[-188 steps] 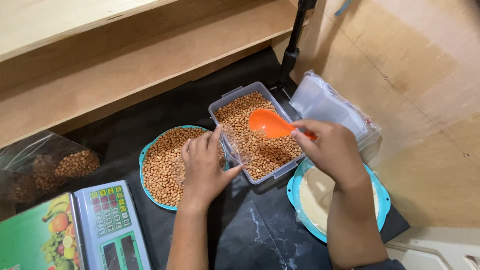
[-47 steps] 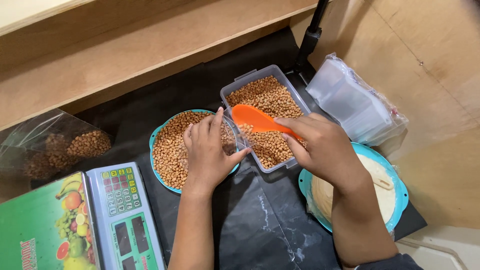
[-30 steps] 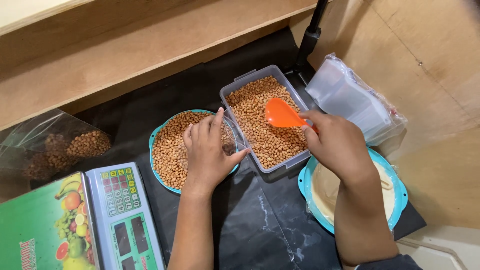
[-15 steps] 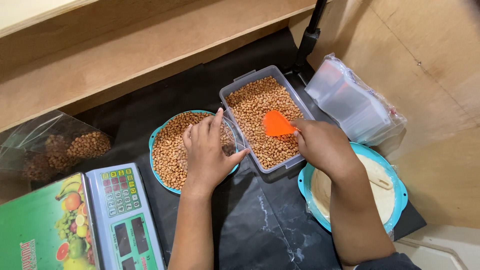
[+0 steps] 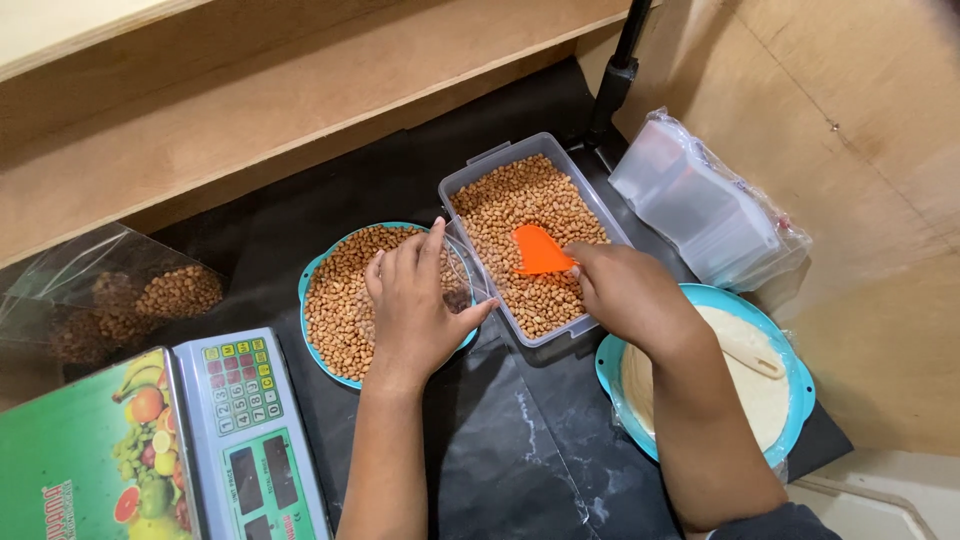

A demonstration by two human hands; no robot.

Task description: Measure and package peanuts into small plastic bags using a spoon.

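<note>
Item 1: right hand point(image 5: 630, 295), centre-right of frame, fingers closed round handle of orange scoop point(image 5: 541, 250); scoop blade dug into peanuts point(image 5: 520, 215), tilted, tip toward upper left.

Item 2: clear rectangular tub point(image 5: 600, 215), centre of frame, approx. full of peanuts, set on black marbled counter point(image 5: 510, 440).

Item 3: left hand point(image 5: 415, 305), centre-left, fingers curled over and gripping small clear plastic bag point(image 5: 462, 275); bag mouth held just beside tub's near-left wall, a few nuts visible inside. How tight the pinch was, couldn't tell.

Item 4: teal round basin point(image 5: 312, 330) under left hand, also holding peanuts, touching or v. near the tub.

Item 5: second teal basin point(image 5: 790, 370), lower right, w/ pale flat contents and plastic wrap; right forearm crossed over it.

Item 6: stack of clear empty bags point(image 5: 705, 200), upper right, against plywood wall.

Item 7: digital weighing scale point(image 5: 235, 430), lower left, keypad + fruit-print panel.

Item 8: clear bag of peanuts point(image 5: 150, 295), left edge, lying below wooden shelf point(image 5: 250, 110).

Item 9: black stand pole point(image 5: 615, 80), top centre-right, behind tub.
</note>
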